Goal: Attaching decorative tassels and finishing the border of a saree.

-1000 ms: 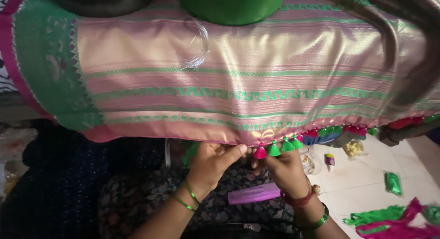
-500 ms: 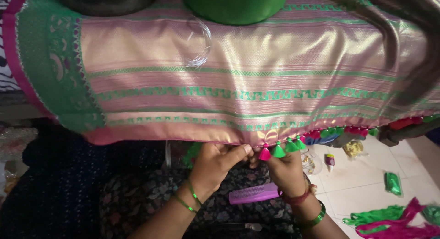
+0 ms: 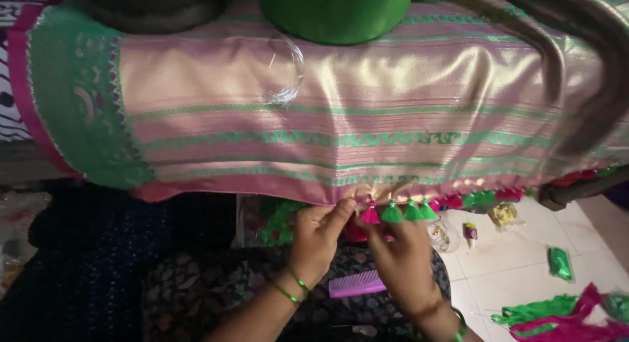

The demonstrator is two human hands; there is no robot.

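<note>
A pink and gold woven cloth (image 3: 367, 113) with green bands hangs over a raised surface in front of me. Along its lower hem (image 3: 275, 188) runs a row of small tassels: a pink tassel (image 3: 370, 215), then green tassels (image 3: 401, 212), then more pink and green ones to the right. My left hand (image 3: 318, 240) pinches the hem just left of the pink tassel. My right hand (image 3: 403, 260) is under the tassels, its fingers closed at the pink one. A thread between the fingers is too fine to make out.
A green round container (image 3: 334, 11) and a dark pot (image 3: 154, 8) stand on the cloth, with a clear ring (image 3: 285, 70) beside them. A purple comb (image 3: 357, 284) lies on my lap. Green and pink thread bundles (image 3: 557, 316) and small items lie on the tiled floor at right.
Both hands stay at the hem. The fingers have shifted slightly around the pink tassel; nothing else has moved.
</note>
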